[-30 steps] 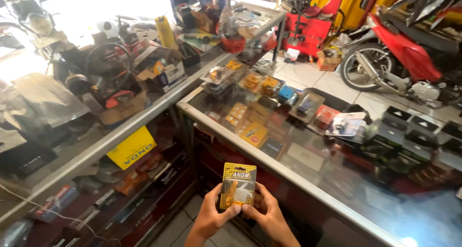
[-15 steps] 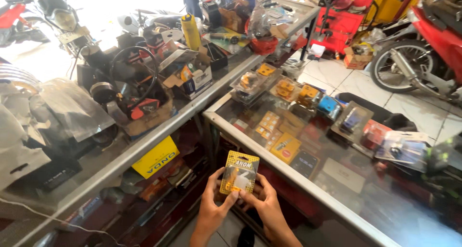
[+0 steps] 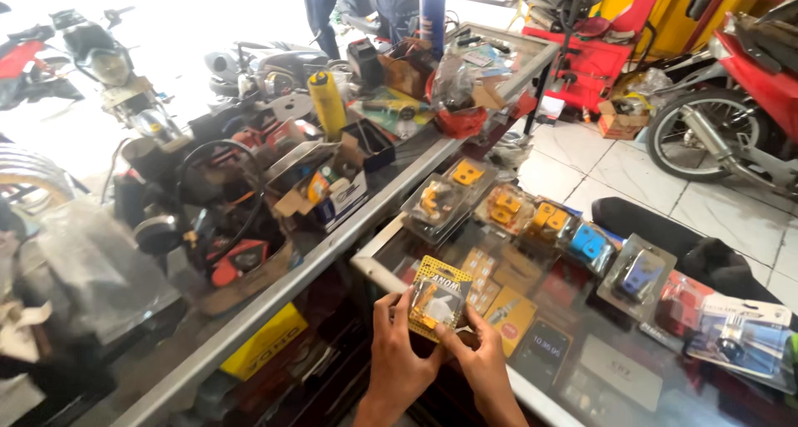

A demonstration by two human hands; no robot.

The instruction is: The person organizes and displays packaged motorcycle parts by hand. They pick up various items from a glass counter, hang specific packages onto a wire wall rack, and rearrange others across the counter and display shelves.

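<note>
Clearly both hands are closed on one small thing: a yellow blister pack (image 3: 438, 298) with a clear plastic bubble over a small part, held upright just above the near edge of the glass counter (image 3: 598, 369). The left hand (image 3: 401, 356) pinches its left edge and lower corner, thumb on the front; the right hand (image 3: 480, 362) comes from below and right, fingertips on the lower right corner. It looks very light, a stiff card backing with a thin bubble that would dent or crackle if squeezed, and its glossy front is likely slippery, so the card edges and corners, where the hands already sit, seem the safest place to take hold, away from the bubble. Under the glass lie rows of small yellow boxes (image 3: 499, 298), and on top, further along, more packaged parts: yellow ones (image 3: 507, 209), a blue one (image 3: 590, 244) and a clear-packed one (image 3: 644, 273). A yellow spray can (image 3: 327, 103) stands on the cluttered counter to the left, and a red motorcycle (image 3: 740, 103) is parked on the tiled floor at right. Compared with half a second ago, the pack sits in much the same two-handed hold, though the view has swung a little so the counter's goods lie closer and the pack appears slightly more to the right.
</note>
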